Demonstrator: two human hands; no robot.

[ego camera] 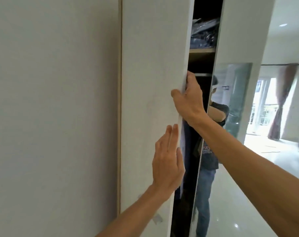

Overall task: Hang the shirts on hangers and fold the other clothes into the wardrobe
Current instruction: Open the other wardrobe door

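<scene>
Gripping wardrobe door (150,82) edge w/ right hand (188,98); left hand (167,161) flat, open, just below.

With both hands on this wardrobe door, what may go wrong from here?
1. The right hand has its fingers curled around the white door's edge; they might get pinched if it swings shut.
2. The left hand lies flat near that edge, beside a pale garment hanging in the gap; the cloth could catch.
3. The mirrored door stands close; the two might knock.

white wardrobe door (150,82), dark blue clothes (205,35) on tan shelf (202,50), reddish-brown curtain (280,106).
</scene>
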